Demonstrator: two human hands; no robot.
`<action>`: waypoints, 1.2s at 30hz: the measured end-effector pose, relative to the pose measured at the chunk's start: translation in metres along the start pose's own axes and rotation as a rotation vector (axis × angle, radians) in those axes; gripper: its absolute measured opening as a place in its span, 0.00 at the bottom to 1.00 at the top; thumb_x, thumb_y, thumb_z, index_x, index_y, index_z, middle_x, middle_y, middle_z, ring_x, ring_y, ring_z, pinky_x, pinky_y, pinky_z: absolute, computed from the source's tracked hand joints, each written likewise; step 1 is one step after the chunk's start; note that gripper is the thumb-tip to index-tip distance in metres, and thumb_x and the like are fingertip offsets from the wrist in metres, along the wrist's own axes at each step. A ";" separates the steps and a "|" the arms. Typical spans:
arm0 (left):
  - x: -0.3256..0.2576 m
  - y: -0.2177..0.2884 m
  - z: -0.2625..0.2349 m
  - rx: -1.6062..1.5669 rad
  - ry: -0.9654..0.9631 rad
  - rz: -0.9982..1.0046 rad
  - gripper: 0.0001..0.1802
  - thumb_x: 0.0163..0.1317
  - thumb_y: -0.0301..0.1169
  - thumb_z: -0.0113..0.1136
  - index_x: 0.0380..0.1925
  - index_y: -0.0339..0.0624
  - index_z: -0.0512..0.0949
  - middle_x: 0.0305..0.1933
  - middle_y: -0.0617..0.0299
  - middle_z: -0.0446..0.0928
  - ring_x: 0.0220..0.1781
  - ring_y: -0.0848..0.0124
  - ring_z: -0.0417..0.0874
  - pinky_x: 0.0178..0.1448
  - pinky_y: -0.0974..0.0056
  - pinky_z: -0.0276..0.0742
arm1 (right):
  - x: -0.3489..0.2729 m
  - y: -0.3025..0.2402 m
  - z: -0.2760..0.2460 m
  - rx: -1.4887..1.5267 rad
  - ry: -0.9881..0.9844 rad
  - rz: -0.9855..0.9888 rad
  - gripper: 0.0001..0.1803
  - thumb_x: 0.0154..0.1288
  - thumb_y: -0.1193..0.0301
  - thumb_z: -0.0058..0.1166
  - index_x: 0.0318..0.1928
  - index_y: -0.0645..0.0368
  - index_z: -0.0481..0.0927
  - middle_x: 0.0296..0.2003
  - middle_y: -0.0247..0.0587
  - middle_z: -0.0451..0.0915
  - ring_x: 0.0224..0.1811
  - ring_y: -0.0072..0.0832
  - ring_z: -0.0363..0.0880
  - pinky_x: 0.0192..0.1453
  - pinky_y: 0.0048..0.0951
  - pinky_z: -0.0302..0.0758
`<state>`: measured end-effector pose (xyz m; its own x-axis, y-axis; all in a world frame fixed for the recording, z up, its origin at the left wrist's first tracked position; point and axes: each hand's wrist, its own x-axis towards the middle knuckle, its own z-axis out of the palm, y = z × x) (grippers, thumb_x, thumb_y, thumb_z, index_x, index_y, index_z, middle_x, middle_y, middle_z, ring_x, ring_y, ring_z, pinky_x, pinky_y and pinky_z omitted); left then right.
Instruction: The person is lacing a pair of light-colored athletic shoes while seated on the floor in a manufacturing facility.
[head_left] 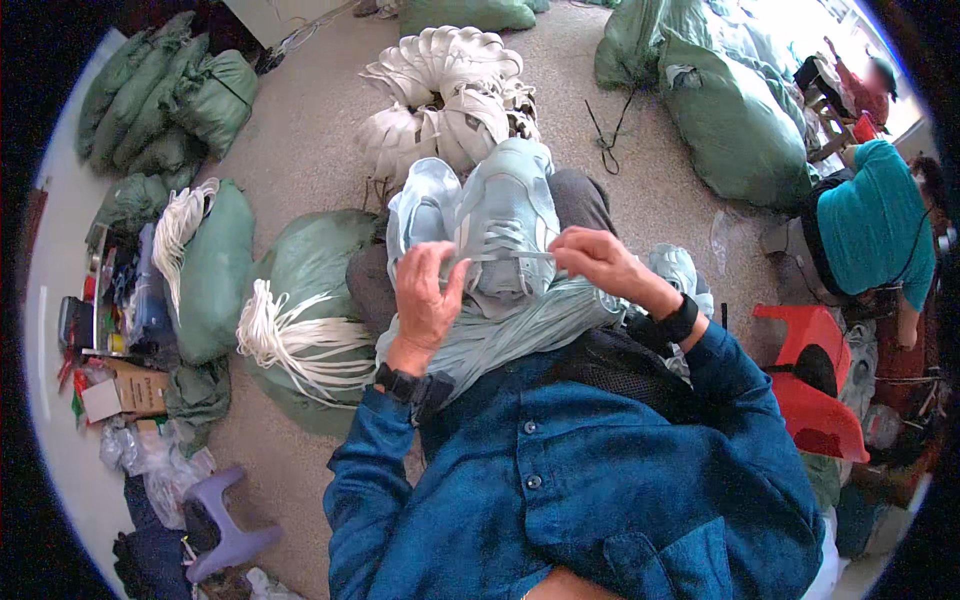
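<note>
Both hands pinch one pale lace (510, 256) taut across light-blue shoe (508, 215) on lap: left hand (425, 295) and right hand (598, 262) at either end. Lace axis runs hand-to-hand; shoe just beyond grips, toe pointing away.

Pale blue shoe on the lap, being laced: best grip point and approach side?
Grip the pale blue shoe across its midfoot sides, coming from above. It lies sole-down, toe pointing away, and both hands, left hand and right hand, hold the lace at the near end.
</note>
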<state>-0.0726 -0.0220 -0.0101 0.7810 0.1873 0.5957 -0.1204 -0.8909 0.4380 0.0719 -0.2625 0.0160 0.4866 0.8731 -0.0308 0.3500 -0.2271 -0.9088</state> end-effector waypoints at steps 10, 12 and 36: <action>-0.004 0.040 0.034 -0.258 -0.261 -0.176 0.08 0.61 0.27 0.61 0.40 0.38 0.79 0.39 0.51 0.79 0.40 0.49 0.82 0.42 0.51 0.77 | -0.034 0.009 -0.063 1.267 0.135 -0.312 0.17 0.79 0.63 0.40 0.30 0.53 0.71 0.32 0.34 0.74 0.39 0.30 0.77 0.65 0.45 0.71; -0.003 0.041 0.035 -0.277 -0.243 -0.185 0.09 0.61 0.26 0.61 0.40 0.38 0.79 0.38 0.50 0.80 0.40 0.49 0.82 0.42 0.52 0.78 | -0.050 0.021 -0.090 1.338 0.275 -0.309 0.16 0.80 0.61 0.41 0.33 0.53 0.73 0.31 0.32 0.72 0.36 0.26 0.75 0.58 0.43 0.73; -0.011 0.045 0.049 -0.684 -0.269 -0.604 0.08 0.62 0.25 0.65 0.39 0.35 0.79 0.30 0.60 0.84 0.25 0.78 0.81 0.31 0.70 0.76 | 0.007 0.020 0.012 0.294 -0.033 0.330 0.09 0.68 0.70 0.56 0.40 0.64 0.80 0.30 0.39 0.84 0.28 0.25 0.81 0.32 0.28 0.79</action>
<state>-0.0571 -0.0843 -0.0300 0.9330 0.3598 0.0017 0.0843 -0.2232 0.9711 0.0733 -0.2556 -0.0074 0.5066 0.7889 -0.3477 -0.0649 -0.3673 -0.9278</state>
